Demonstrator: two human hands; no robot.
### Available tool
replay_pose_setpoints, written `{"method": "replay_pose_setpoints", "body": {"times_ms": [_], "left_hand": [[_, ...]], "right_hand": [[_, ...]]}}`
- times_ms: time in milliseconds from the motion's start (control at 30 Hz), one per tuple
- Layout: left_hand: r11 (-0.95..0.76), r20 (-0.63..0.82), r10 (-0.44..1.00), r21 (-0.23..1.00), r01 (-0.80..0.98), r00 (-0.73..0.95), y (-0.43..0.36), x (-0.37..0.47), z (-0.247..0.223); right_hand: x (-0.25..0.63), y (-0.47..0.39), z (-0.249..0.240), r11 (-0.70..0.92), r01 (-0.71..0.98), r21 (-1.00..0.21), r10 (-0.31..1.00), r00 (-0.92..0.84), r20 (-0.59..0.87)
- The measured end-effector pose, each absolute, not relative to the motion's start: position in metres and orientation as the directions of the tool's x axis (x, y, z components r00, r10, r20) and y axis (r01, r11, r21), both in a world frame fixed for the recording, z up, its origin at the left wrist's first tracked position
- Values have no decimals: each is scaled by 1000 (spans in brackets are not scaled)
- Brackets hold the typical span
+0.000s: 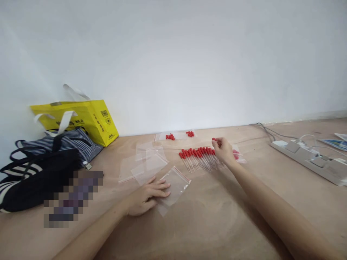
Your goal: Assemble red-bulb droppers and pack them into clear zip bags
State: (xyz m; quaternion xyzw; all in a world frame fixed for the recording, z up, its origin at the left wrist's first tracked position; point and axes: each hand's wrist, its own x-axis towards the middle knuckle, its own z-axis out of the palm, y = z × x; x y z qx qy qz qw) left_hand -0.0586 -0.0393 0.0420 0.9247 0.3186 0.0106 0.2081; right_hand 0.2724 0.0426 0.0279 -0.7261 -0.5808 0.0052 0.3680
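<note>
My left hand lies flat with its fingers spread on a clear zip-lock bag. More clear bags overlap behind it. A row of droppers with red bulbs and thin clear tubes lies side by side in the middle of the table. At the right end of this row, my right hand is closed in a pinch. A red bulb tip shows at its fingertips; the rest of that dropper is hidden. Partly behind the right wrist is a clear bag with pinkish-red contents.
Near the wall, a clear bag bears two small groups of red bulbs. A yellow bag, a striped bag and a black bag stand at left, beside a pixelated object. A white power strip with cables lies at right.
</note>
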Motion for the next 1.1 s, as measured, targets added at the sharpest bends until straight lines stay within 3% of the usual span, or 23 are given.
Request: {"method": "replay_pose_setpoints", "body": {"times_ms": [67, 133, 233, 300, 433, 533, 900, 1000, 1100], "left_hand": [[-678, -73, 658, 377, 631, 750, -36, -55, 43], [-573, 34, 802, 326, 752, 596, -38, -44, 36], [-369, 59, 928, 288, 884, 368, -47, -21, 21], [-393, 22, 916, 257, 883, 401, -51, -9, 14], [-648, -44, 734, 252, 719, 678, -51, -4, 17], [-713, -62, 658, 269, 648, 750, -48, -7, 26], [-725, -57, 637, 293, 623, 769, -48, -6, 34], [-737, -24, 627, 307, 602, 779, -48, -4, 33], [-761, -5, 592, 325, 561, 806, -45, -2, 30]], "right_hand": [[273, 31, 26, 118, 693, -712, 837, 317, 447], [269, 17, 19, 288, 420, -860, 852, 298, 431], [256, -4, 5, 306, 73, -949, 927, 205, 314], [247, -14, -5, 254, -73, -964, 953, 188, 237], [237, -22, -15, 218, -235, -947, 960, 228, 164], [238, -23, -16, 223, -254, -941, 957, 239, 162], [228, -31, -14, 162, -230, -960, 982, 130, 134], [224, -38, -13, 150, -129, -980, 988, -18, 154], [223, -45, -12, 240, 95, -966, 956, -197, 218]]}}
